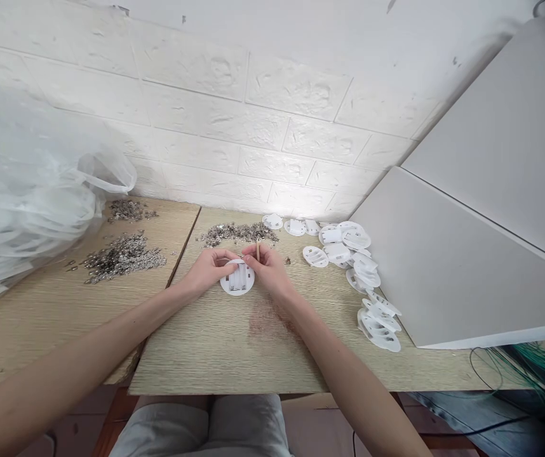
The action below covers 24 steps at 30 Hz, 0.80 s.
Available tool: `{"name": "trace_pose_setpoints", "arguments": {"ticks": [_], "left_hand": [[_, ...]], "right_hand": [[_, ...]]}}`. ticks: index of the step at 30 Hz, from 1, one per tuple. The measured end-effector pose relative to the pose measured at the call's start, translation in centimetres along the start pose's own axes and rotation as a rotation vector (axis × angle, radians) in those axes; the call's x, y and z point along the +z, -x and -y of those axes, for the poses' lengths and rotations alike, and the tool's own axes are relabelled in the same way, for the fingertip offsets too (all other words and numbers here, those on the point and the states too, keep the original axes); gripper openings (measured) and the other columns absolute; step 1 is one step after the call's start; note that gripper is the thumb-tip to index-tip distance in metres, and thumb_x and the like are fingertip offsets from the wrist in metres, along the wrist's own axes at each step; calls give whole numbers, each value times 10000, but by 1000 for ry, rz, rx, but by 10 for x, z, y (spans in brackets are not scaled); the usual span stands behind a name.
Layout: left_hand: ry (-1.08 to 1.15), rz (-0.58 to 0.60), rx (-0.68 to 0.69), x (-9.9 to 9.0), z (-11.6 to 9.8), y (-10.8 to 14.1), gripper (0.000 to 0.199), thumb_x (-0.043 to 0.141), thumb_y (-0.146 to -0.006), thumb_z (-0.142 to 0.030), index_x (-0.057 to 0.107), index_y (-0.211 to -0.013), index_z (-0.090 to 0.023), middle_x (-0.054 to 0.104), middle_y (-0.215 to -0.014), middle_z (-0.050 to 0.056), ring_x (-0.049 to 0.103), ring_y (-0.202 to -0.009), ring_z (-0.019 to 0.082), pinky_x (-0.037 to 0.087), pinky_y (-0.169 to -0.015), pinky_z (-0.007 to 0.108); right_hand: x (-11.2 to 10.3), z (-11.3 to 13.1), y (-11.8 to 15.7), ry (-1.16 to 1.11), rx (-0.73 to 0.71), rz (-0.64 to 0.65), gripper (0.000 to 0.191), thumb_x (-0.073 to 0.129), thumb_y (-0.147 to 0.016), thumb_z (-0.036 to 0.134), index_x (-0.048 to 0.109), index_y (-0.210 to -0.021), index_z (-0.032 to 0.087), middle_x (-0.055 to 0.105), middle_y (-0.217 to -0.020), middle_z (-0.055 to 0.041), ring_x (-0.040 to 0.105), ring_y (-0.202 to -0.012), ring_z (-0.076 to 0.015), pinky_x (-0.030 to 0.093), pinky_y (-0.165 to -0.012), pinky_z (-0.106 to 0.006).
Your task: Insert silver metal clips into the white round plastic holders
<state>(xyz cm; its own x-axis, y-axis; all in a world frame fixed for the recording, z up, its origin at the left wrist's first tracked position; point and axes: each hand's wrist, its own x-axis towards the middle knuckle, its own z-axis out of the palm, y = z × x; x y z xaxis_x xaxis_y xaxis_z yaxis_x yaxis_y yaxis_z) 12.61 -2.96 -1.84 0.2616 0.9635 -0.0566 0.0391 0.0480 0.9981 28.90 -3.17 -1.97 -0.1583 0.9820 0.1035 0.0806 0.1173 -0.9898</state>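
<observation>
My left hand [211, 269] grips a round white plastic battery holder [239, 284] by its upper left edge, thumb on its face. The holder has long slots and small metal contacts along its lower side. At its upper right edge is my right hand [266, 265], closed with a thin tan stick [258, 249] standing up between its fingers. Whether it also pinches a small contact is too small to tell. Just beyond both hands lies a heap of small metal contacts [234, 233]. A few loose metal pieces [287, 260] sit right of my right hand.
White plastic holders [338, 254] lie scattered and stacked [380, 324] along the right side, beside a grey panel [425, 266]. Metal springs [124, 257] and another metal pile [132, 210] are at left, near a clear plastic bag [29, 209]. A brick-patterned wall [263, 158] stands behind.
</observation>
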Motion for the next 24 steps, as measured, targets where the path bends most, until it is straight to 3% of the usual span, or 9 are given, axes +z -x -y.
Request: {"name": "trace_pose_setpoints", "arguments": {"ticks": [12,17,21,24], "left_hand": [[22,27,-16,2,0,0,144,700,-596,-188,575,-661,-161,611,-596,-8,569,-539,132,407,-491,226],[64,32,4,2,1,-1,165,741,-613,-219,601,-671,-154,598,-596,-18,553,-538,115,397,-491,214],[223,5,-38,0,-1,-2,251,783,-646,-273,702,-847,-145,695,-783,41,620,-667,138,479,-585,239],[430,74,-65,-3,-5,-3,358,786,-665,-239,711,-1005,-154,713,-1036,91,663,-895,182,534,-798,300]], "right_hand": [[6,6,4,103,-81,62,149,550,-836,340,609,-833,202,540,-693,13,489,-641,-127,412,-551,-245],[5,8,6,124,-108,65,138,589,-808,333,617,-848,204,552,-734,8,509,-686,-135,427,-594,-260],[1,5,2,5,-28,49,178,609,-787,358,616,-878,204,582,-756,-3,537,-684,-143,452,-615,-281],[-2,0,-2,-174,80,-69,193,634,-765,344,597,-889,201,608,-812,-21,564,-698,-149,478,-634,-299]]}}
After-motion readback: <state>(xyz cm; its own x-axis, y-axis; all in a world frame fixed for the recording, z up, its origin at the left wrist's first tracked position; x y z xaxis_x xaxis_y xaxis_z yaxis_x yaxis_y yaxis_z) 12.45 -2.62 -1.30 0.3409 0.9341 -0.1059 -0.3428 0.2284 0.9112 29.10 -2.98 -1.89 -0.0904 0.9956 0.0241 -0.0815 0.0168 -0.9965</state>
